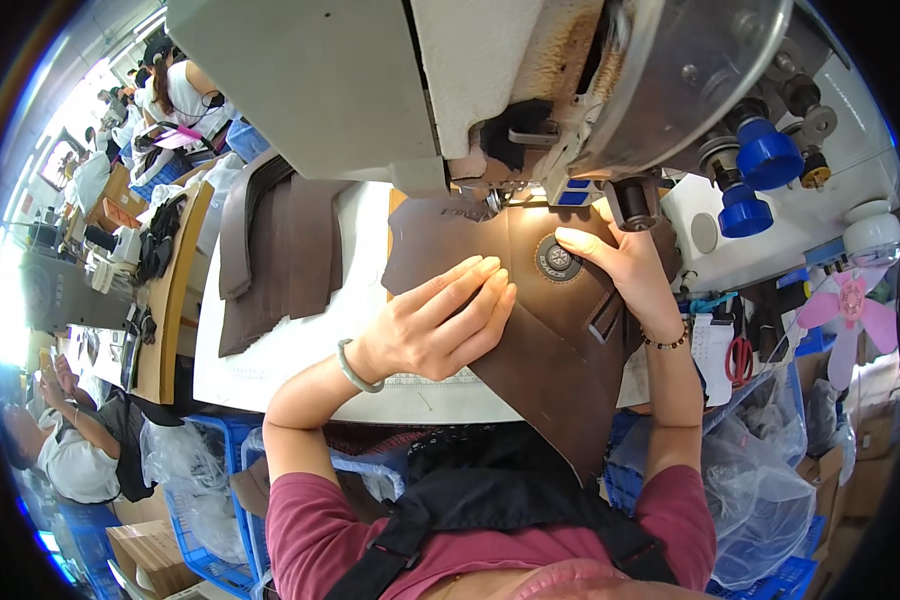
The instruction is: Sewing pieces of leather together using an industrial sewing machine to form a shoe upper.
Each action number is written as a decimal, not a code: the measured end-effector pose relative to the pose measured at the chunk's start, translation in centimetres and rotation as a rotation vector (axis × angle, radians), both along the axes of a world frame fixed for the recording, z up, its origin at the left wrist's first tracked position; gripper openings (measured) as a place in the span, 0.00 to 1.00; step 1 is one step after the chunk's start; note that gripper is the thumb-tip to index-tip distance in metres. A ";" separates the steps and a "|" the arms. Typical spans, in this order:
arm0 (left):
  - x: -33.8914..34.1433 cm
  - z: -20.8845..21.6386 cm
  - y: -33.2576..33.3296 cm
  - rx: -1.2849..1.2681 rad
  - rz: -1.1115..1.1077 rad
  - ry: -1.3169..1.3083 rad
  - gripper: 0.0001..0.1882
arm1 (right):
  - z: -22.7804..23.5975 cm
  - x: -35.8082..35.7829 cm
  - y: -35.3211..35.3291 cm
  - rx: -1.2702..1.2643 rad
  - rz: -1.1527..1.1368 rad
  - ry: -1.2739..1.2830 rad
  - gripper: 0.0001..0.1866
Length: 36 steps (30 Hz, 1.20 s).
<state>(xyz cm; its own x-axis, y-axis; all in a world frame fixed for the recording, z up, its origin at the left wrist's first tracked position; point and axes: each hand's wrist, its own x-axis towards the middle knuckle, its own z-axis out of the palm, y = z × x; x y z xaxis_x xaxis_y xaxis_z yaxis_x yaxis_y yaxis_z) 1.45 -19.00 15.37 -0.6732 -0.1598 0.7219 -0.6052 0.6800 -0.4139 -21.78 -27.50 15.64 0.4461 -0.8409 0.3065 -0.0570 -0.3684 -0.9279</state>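
A brown leather-like panel [555,365] lies under the sewing machine's head [505,165], its lower corner hanging over the table's front edge. On it sits a round dark badge [558,260] with a raised emblem, and to the badge's lower right is a rectangular slot. My right hand [632,268] grips the panel's right side, its thumb on the badge's edge and its other fingers mostly hidden. My left hand [445,318] is closed over the panel's left part, fingertips pressed together in a pinch. Whatever it may hold cannot be made out.
A stack of dark brown strips [280,255] lies at the left of the white tabletop [360,250]. Red-handled scissors [738,360] and a pink fan [850,305] are at the right. Blue crates [205,500] with plastic bags stand below. Other people sit at the left.
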 end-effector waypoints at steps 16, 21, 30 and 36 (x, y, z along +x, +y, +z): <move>0.2 0.3 -0.8 0.026 0.031 0.024 0.13 | 0.2 0.7 -0.3 0.086 -0.075 -0.055 0.13; 0.3 0.6 -1.1 0.053 0.041 0.030 0.14 | 0.3 0.8 -0.7 -0.052 -0.135 -0.035 0.15; 0.5 0.5 -1.5 0.077 0.041 0.050 0.14 | 0.7 1.3 -0.9 0.006 -0.148 -0.117 0.14; 0.6 0.4 -1.8 0.069 0.031 0.066 0.15 | 1.0 1.7 -0.5 0.032 -0.163 -0.138 0.13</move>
<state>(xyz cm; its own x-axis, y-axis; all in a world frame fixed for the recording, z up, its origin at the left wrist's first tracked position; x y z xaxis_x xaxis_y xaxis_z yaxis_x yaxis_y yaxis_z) 2.02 -20.84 15.73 -0.6187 -0.2305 0.7511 -0.6508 0.6859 -0.3256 -20.08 -28.01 16.59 0.2593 -0.9085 0.3277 0.0154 -0.3353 -0.9420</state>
